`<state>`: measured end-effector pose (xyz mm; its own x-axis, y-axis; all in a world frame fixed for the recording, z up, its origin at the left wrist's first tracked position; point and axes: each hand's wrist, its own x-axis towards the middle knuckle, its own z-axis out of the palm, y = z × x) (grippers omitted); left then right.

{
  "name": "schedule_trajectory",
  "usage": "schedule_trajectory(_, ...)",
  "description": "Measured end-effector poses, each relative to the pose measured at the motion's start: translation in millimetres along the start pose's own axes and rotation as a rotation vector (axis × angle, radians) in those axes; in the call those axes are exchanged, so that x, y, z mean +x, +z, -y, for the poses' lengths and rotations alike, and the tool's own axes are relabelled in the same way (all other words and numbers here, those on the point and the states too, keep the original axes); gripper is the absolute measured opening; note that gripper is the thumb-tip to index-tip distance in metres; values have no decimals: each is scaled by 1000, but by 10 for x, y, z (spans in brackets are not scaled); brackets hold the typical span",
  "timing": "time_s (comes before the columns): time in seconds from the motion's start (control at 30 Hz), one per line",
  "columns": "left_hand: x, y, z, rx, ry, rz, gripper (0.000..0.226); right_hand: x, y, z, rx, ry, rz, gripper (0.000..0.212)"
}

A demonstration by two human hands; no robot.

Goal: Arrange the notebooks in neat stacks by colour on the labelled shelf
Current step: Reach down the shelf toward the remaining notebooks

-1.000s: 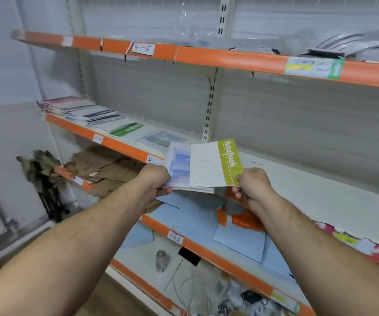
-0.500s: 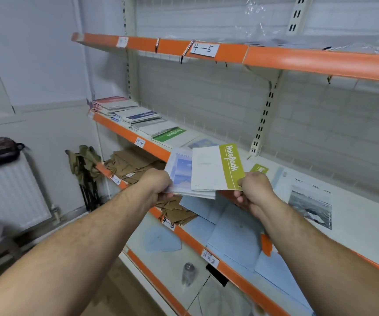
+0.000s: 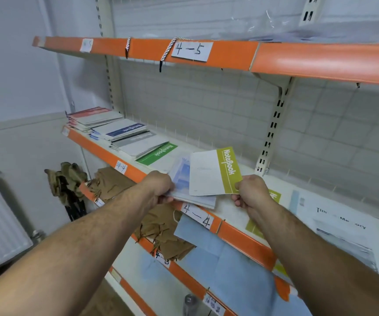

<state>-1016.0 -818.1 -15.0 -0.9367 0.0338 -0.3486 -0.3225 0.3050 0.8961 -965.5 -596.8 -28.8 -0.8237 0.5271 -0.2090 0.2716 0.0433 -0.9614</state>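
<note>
The left hand [image 3: 159, 187] gripped a blue-covered pile [image 3: 180, 179] over the shelf [image 3: 241, 239] while the right hand [image 3: 251, 192] pinched a corner of the lime notebook [image 3: 213, 172], seemingly to sort it by colour

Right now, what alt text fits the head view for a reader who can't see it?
Over the front of the shelf labelled 4-4, the left hand grips a thin pile topped by a pale blue cover and the right hand pinches a yellow-green notebook. Further left lie stacks of red, blue, grey and green notebooks.
</note>
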Motion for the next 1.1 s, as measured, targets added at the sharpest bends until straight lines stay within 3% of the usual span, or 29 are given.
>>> schedule_trajectory(0.33,879,180,-339,173,68,128,10,347,62,10,23,51,-202,20)
schedule_trajectory(0.47,1215,168,-478,349,208,137,6,327,154,58,14,58,-300,20)
schedule_trajectory(0.7,1521,155,-476,719,415,204,18,216,368,24,59,78,-475,19)
schedule_trajectory(0.8,1585,150,-421,757,475,249,22,163,457,-12,62,80,-515,20)
schedule_trajectory(0.93,1622,106,-388,769,527,252,49,111,539,-21,84,82,-559,19)
schedule_trajectory(1.1,1636,52,-338,832,565,263,57,25,598,-30,107,85,-578,23)
